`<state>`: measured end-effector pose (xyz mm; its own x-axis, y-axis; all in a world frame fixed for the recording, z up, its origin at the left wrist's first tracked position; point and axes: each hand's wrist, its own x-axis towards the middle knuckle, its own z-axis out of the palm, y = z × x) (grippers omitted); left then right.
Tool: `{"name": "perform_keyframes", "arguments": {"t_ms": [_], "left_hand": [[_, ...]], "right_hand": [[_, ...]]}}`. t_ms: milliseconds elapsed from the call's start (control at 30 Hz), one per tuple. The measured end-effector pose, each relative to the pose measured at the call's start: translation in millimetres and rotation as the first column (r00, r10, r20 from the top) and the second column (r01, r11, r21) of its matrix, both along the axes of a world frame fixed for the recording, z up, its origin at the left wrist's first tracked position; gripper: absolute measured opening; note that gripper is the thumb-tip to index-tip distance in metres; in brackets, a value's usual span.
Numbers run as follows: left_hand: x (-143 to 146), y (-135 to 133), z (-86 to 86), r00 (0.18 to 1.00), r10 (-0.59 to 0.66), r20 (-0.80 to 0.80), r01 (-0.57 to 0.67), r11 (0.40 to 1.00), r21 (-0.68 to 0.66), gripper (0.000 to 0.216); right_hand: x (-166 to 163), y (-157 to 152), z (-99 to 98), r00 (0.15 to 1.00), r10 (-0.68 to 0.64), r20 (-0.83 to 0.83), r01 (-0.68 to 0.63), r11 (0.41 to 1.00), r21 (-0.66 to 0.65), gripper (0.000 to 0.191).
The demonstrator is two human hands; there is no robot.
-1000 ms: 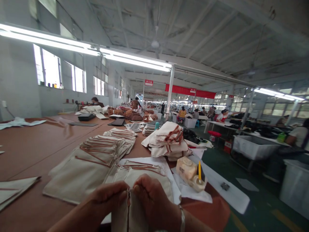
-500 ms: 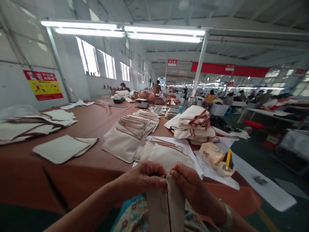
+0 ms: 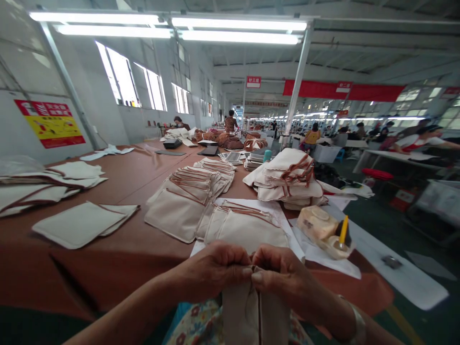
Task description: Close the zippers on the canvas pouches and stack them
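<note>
My left hand (image 3: 212, 270) and my right hand (image 3: 283, 275) pinch the top edge of a beige cloth pouch (image 3: 255, 316) with a reddish-brown seam down its middle. The pouch hangs over my lap, just in front of the table edge. Both hands are closed on it, thumbs meeting at the top. Right beyond my hands lies a stack of similar beige pouches (image 3: 244, 225) on a white sheet.
The brown table (image 3: 118, 258) carries more pouch stacks (image 3: 190, 191), a tall folded pile (image 3: 287, 179), flat cloth pieces (image 3: 79, 223) at left, and a container with a yellow stick (image 3: 325, 230) at right. Other people work at distant tables. An aisle runs on the right.
The view has swung down and left, bringing the left table side and wall sign into sight. My hands keep hold of the pouch and have drawn closer together at its top.
</note>
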<state>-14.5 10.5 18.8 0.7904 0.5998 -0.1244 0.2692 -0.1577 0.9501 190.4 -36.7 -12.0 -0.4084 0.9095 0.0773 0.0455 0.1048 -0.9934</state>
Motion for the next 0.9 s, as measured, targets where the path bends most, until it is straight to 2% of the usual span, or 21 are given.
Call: {"name": "perform_keyframes", "arguments": {"t_ms": [133, 300, 433, 567, 667, 700, 767, 833, 900], "left_hand": [[4, 7, -2.9, 0.997, 0.023, -0.078, -0.019, 0.999, 0.044, 0.038], [11, 15, -4.8, 0.995, 0.042, -0.09, -0.041, 0.999, 0.012, 0.036], [21, 21, -1.7, 0.992, 0.072, -0.106, -0.075, 0.997, -0.022, 0.028], [36, 26, -6.5, 0.985, 0.111, -0.135, -0.111, 0.994, 0.01, 0.02], [46, 26, -13.5, 0.971, 0.173, -0.164, -0.163, 0.984, 0.07, 0.019], [49, 26, -15.2, 0.966, 0.198, -0.168, -0.184, 0.979, 0.091, 0.019], [53, 25, -17.5, 0.959, 0.235, -0.161, -0.216, 0.968, 0.126, 0.017], [54, 26, -18.6, 0.959, 0.244, -0.147, -0.229, 0.967, 0.111, 0.017], [54, 27, -19.1, 0.963, 0.234, -0.137, -0.231, 0.972, 0.039, 0.019]], "right_hand": [[4, 7, -6.2, 0.998, -0.031, 0.052, 0.032, 0.999, -0.029, 0.021], [11, 11, -3.9, 0.983, -0.065, 0.17, 0.045, 0.991, 0.122, 0.023], [17, 18, 1.3, 0.958, -0.128, 0.257, 0.073, 0.974, 0.213, 0.018], [22, 24, -1.7, 0.886, -0.271, 0.375, 0.115, 0.914, 0.389, 0.008], [26, 27, -9.1, 0.851, -0.327, 0.412, 0.088, 0.86, 0.502, 0.013], [27, 28, -11.5, 0.849, -0.333, 0.411, 0.092, 0.858, 0.505, 0.015], [31, 31, -14.8, 0.869, -0.307, 0.388, 0.117, 0.89, 0.442, 0.014], [35, 33, -15.6, 0.916, -0.232, 0.328, 0.129, 0.943, 0.308, 0.011], [39, 33, -13.6, 0.965, -0.134, 0.226, 0.101, 0.983, 0.153, 0.01]]}}
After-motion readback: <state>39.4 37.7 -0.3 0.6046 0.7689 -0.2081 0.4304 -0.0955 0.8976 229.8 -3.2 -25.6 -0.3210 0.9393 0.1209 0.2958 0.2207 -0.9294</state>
